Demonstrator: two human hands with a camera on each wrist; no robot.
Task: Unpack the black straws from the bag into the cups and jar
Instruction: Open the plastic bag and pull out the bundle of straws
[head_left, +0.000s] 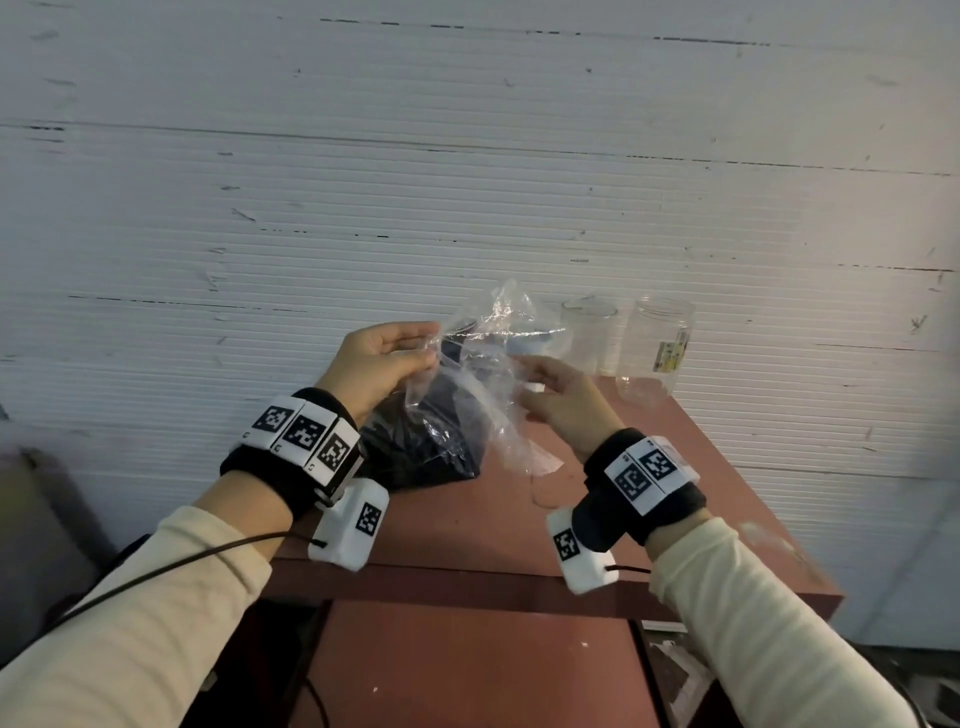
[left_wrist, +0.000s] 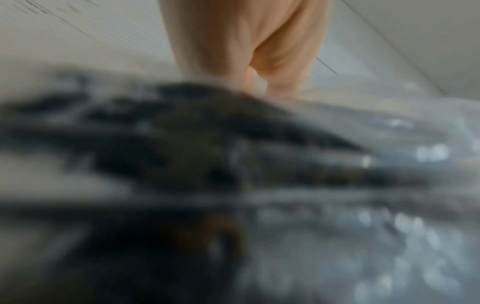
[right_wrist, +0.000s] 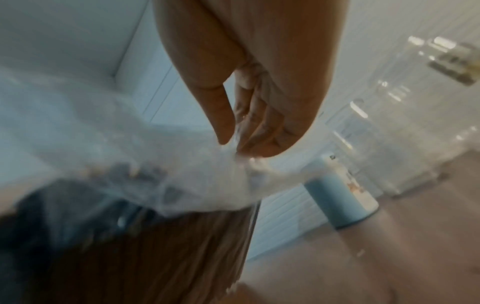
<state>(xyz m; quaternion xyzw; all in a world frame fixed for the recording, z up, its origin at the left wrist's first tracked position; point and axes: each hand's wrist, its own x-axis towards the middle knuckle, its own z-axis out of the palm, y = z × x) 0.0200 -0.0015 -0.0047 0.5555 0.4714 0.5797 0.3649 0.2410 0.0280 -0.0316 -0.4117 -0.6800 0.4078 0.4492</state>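
Clear crinkled bag (head_left: 467, 374) of black straws (head_left: 426, 441) on table, mouth up; clear cup (head_left: 589, 332), jar (head_left: 657, 348) beyond.

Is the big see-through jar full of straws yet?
Empty. The jar stands upright and clear right through; the black straws are all inside the bag.

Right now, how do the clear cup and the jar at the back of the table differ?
The jar has a yellowish label on its side; the cup shows none. The jar has a ribbed, threaded neck; the cup has a plain open rim. The jar stands further right and looks wider, while the cup is next to the bag and partly behind it. Both are clear, upright, lidless and hold no straws.
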